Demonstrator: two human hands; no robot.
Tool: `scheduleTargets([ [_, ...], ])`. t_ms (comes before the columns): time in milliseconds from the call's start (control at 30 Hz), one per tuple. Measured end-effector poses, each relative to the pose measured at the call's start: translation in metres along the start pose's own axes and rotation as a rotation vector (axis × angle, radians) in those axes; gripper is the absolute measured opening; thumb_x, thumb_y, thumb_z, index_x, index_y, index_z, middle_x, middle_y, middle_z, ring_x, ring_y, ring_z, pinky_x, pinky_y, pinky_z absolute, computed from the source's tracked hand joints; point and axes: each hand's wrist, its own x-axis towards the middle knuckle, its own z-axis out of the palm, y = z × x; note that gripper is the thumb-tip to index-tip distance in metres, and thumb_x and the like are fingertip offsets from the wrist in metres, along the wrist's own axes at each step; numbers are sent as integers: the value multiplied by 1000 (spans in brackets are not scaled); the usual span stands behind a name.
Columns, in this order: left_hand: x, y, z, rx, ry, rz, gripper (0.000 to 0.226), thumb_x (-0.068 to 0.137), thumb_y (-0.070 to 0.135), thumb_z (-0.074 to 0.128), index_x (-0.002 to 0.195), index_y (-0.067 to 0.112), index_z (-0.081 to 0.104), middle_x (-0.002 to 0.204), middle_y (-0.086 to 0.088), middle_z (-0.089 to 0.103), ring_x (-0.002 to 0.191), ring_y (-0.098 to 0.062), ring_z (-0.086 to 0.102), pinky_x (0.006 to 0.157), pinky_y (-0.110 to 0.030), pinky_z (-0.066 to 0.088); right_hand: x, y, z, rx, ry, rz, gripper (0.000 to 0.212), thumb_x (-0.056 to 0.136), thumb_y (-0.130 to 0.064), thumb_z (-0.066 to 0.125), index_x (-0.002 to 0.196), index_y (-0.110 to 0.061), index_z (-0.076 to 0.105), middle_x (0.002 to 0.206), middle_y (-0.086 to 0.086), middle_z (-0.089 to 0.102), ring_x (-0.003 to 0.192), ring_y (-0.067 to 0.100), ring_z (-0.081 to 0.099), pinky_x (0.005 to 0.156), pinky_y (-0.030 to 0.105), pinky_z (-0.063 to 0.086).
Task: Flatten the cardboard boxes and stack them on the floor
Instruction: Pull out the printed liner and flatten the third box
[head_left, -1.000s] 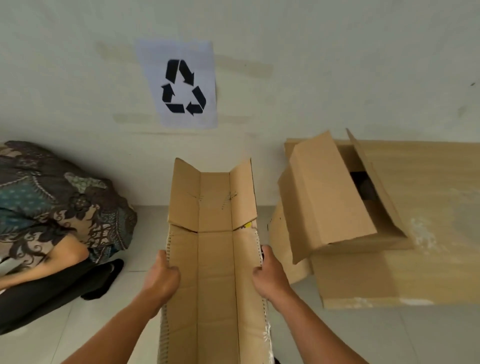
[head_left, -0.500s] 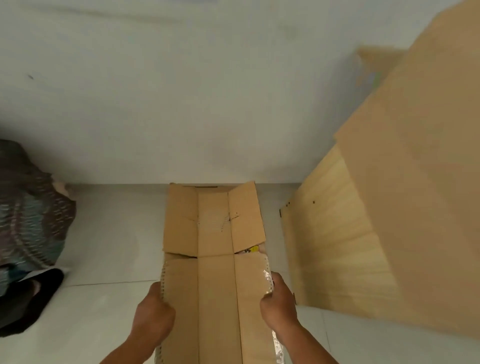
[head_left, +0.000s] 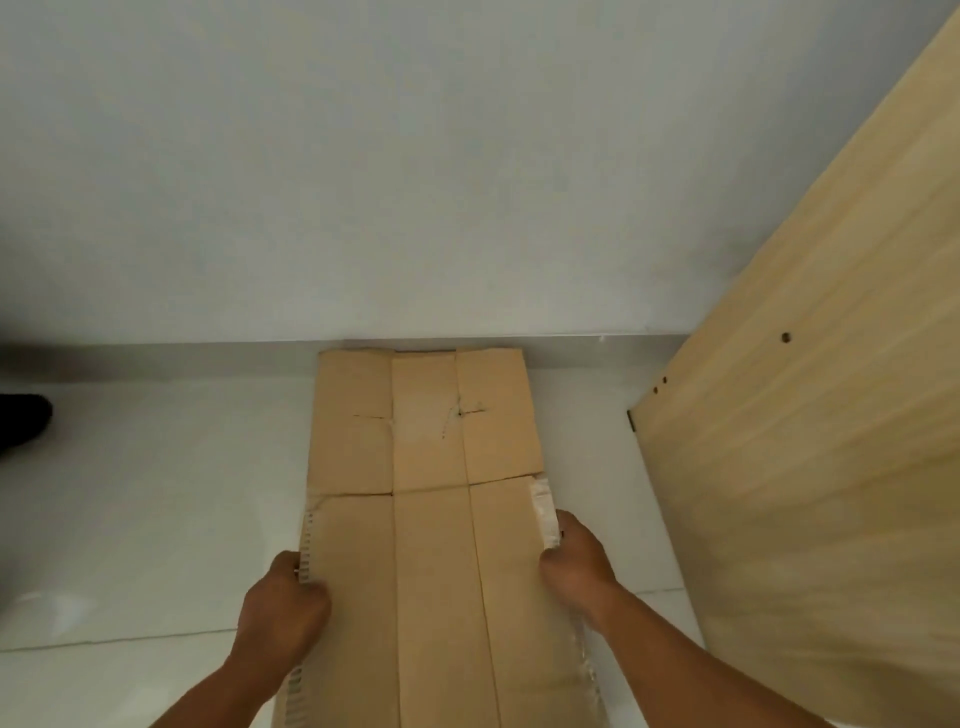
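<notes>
A flattened brown cardboard box (head_left: 431, 545) lies lengthwise on the white tiled floor, its far flaps reaching the base of the wall. My left hand (head_left: 283, 610) grips its left long edge, where the corrugated edge shows. My right hand (head_left: 574, 564) grips its right long edge beside a strip of clear tape. Two fold creases run along the box between my hands. The near end of the box runs out of the frame at the bottom.
A light wooden panel (head_left: 810, 441) of a piece of furniture stands close on the right. A plain white wall (head_left: 415, 182) rises just behind the box. A person's dark shoe (head_left: 21, 421) shows at the left edge. White floor tiles (head_left: 156, 493) lie left of the box.
The flattened box has come down from a raised tilt to lie on the floor by the wall. My view has dropped; the recycling sign, the open box and most of the other person have left the frame.
</notes>
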Motion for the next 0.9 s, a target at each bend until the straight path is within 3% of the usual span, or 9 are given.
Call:
scheduleTargets([
  [67, 14, -13, 4, 60, 25, 51, 33, 93, 15, 50, 124, 15, 58, 105, -6, 68, 89, -26, 61, 75, -36, 50, 14, 2, 4, -125, 0, -64, 39, 91, -4, 44, 125, -21, 53, 113, -1, 63, 101, 18, 60, 74, 21, 44],
  [167, 33, -22, 2, 117, 44, 77, 33, 95, 16, 52, 126, 13, 61, 110, -9, 68, 96, -29, 60, 82, -36, 48, 23, 1, 5, -270, -31, -134, 24, 91, -13, 52, 114, -16, 58, 110, 4, 64, 99, 20, 62, 75, 23, 47],
  [267, 43, -28, -2, 162, 33, 96, 38, 95, 25, 53, 131, 14, 59, 112, -11, 61, 97, -29, 59, 85, -37, 50, 21, -3, 6, -324, -3, -161, 26, 90, -16, 57, 115, -16, 62, 110, 7, 65, 98, 21, 63, 79, 24, 48],
  [367, 40, -30, -3, 107, -101, 88, 57, 93, 39, 62, 144, 21, 44, 132, -9, 60, 117, -32, 58, 97, -40, 50, 18, -6, 7, -341, 42, -145, 21, 91, -11, 54, 112, -16, 57, 105, 2, 61, 89, 16, 55, 73, 22, 42],
  [467, 35, -27, -2, 81, -184, 138, 77, 86, 37, 71, 150, 25, 30, 136, -4, 58, 119, -28, 57, 96, -37, 50, 18, -4, 7, -357, 56, -87, 28, 92, -11, 52, 120, -11, 55, 115, 6, 62, 99, 21, 59, 77, 25, 43],
  [633, 39, -26, -2, 139, -190, 175, 78, 86, 36, 73, 149, 19, 30, 135, -7, 59, 119, -29, 58, 98, -38, 50, 22, 0, 9, -355, 90, -92, 31, 94, -13, 51, 124, -11, 55, 121, 10, 64, 108, 26, 61, 89, 32, 51],
  [767, 38, -23, 2, 195, -200, 155, 95, 91, 38, 67, 158, 11, 4, 151, -15, 45, 132, -34, 50, 107, -39, 43, 20, 1, 10, -397, 95, -98, 41, 95, -15, 53, 136, -10, 49, 131, 11, 58, 119, 27, 57, 96, 31, 47],
  [900, 34, -16, 7, 226, -229, 174, 102, 96, 32, 62, 156, 16, -19, 148, -19, 47, 129, -35, 53, 104, -38, 44, 22, 4, 10, -457, 111, -127, 44, 95, -17, 54, 137, -12, 45, 129, 11, 58, 116, 27, 57, 93, 31, 49],
])
